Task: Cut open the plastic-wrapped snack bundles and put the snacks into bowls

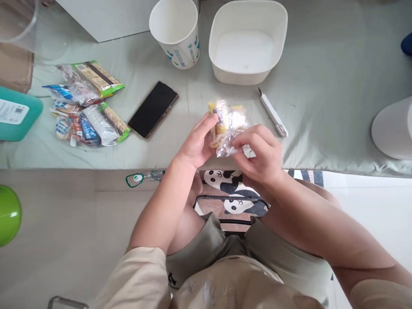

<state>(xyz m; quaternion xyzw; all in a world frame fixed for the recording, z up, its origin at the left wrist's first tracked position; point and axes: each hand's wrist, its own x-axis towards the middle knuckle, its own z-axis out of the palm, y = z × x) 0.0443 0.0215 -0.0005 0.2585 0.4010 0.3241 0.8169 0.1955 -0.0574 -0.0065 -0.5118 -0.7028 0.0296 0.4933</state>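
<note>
A small clear plastic snack packet (pixel 228 122) with yellow contents is held above the front edge of the table. My left hand (pixel 196 143) grips its left side with thumb and fingers. My right hand (pixel 259 154) pinches its lower right edge. Both hands hold the packet just above the grey-green tablecloth (pixel 322 86).
A black phone (pixel 152 109) lies left of the hands, beyond it a pile of snack packets (pixel 86 103). A paper cup (pixel 175 32) and white square bowl (pixel 247 40) stand at the back. A white utility knife (pixel 273 113) lies right. A white round object (pixel 394 128) sits far right.
</note>
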